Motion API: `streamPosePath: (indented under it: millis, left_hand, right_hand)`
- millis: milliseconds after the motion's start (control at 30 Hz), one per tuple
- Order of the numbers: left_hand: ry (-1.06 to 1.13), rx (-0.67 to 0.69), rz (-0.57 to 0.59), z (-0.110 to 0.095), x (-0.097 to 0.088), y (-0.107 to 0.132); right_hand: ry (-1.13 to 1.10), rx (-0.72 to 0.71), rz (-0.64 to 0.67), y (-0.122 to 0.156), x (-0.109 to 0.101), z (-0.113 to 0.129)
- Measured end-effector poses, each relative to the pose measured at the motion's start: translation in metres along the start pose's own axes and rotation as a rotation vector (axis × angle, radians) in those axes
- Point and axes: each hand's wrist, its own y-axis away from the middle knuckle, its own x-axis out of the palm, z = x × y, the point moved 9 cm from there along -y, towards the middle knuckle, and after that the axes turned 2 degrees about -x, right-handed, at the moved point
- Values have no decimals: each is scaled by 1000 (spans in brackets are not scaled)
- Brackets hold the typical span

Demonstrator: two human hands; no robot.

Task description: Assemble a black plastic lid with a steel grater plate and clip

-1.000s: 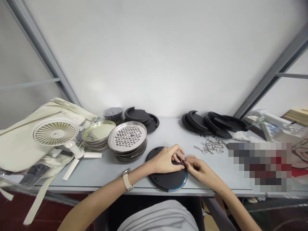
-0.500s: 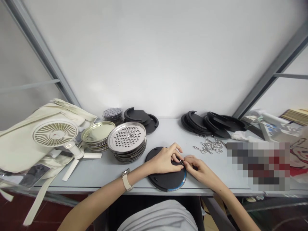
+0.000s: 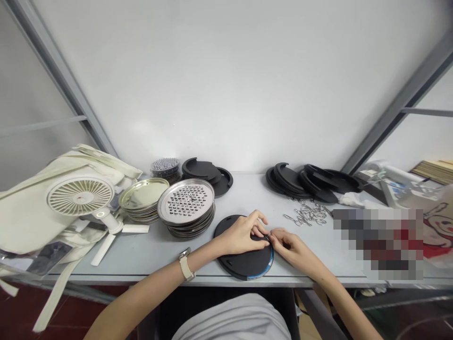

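A round black disc (image 3: 240, 264) with a blue strip along its right edge lies flat near the table's front. My left hand (image 3: 246, 234) rests over it, thumb and fingers closed around a small metal clip (image 3: 268, 237) at the disc's right rim. From the right, my right hand (image 3: 290, 249) pinches at the same clip with its fingertips. The fingers hide most of the clip. Several similar looped metal clips (image 3: 311, 214) lie in a loose pile behind my right hand.
Left of the disc stand a stack of perforated metal plates (image 3: 187, 200), gold-toned lids (image 3: 145, 196) and a white fan (image 3: 81, 197). Black discs (image 3: 201, 171) and more black discs (image 3: 290, 182) lie along the wall. A tub of small grey pieces (image 3: 165, 165) sits behind the lids.
Both hands stay almost in place at the disc's right rim. The small metal clip has turned slightly between the fingers and shows less.
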Motion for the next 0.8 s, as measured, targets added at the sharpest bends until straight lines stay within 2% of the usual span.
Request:
streamPosePath:
  millis: [800]
  left_hand:
    - [-23, -8, -17, -5, -1, 0]
  right_hand:
    - [7, 18, -6, 1, 0, -2]
